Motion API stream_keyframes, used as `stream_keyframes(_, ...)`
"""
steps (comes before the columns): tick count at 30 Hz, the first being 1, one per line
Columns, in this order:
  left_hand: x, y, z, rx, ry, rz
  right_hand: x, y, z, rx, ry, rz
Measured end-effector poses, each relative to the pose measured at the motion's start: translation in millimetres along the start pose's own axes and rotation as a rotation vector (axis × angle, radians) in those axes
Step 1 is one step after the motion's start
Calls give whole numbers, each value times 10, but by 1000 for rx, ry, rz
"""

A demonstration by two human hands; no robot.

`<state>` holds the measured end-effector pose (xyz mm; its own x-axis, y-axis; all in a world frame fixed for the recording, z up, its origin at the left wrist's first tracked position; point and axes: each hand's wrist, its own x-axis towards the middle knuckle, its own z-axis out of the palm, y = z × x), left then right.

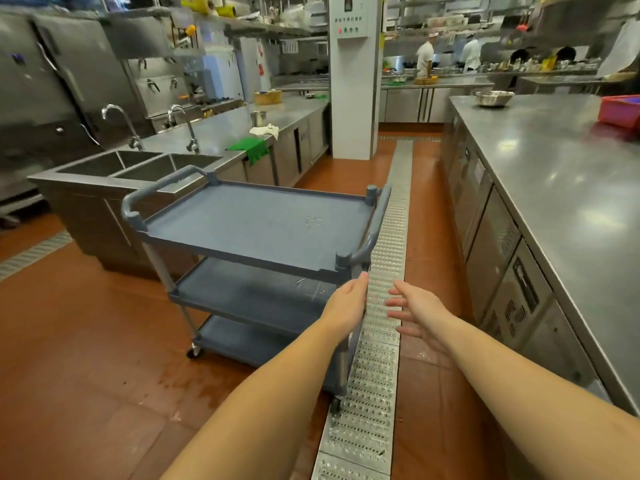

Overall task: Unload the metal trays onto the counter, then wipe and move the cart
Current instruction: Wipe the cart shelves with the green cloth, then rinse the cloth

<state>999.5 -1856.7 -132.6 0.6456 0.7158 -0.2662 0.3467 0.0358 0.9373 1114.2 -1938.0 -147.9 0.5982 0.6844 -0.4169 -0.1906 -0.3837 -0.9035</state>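
Note:
A grey three-shelf plastic cart (256,223) stands on the red floor in the middle of the view, and all its shelves are bare. No metal trays show on it. My left hand (346,306) reaches toward the cart's near right corner just below the side handle, fingers extended and holding nothing. My right hand (415,313) hovers to the right of the cart over the floor drain, fingers spread, empty. The steel counter (554,174) runs along the right.
A metal drain grate (377,306) runs along the floor beside the cart's right wheels. A double sink (138,164) with two taps stands behind the cart. A green cloth (254,148) and white rag lie on the left counter. A bowl (493,98) and red crate (621,110) sit on the right counter. Two people work far back.

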Motion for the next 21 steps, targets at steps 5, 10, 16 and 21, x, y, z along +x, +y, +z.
stream_keyframes(5,339,209,281,22,66,16,438,-208,-342,-3,-29,-21)
stream_keyframes(10,792,283,368,147,155,70,863,-326,-487,-68,-48,-74)
stream_keyframes(16,1497,401,342,181,248,94,1432,-626,-580,-160,31,-181)
stream_keyframes(21,2127,503,268,323,282,108,1990,-904,-560,-246,68,-229)
